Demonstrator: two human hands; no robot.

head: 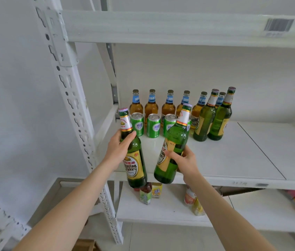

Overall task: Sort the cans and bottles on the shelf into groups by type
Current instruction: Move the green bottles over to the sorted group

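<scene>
Left hand (119, 147) curls its fingers round the first green bottle (135, 160), right hand (185, 161) round the second green bottle (173, 142), seemingly bound for the matching pair (212, 122) at two o'clock.

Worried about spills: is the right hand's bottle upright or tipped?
Tipped: the green bottle in the right hand leans, cap right of its base.

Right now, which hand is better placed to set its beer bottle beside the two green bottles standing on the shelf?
Probably the right hand. Its Yanjing bottle is nearer the two standing green bottles, with bare shelf between. The left hand holds the other bottle at the left edge.
</scene>
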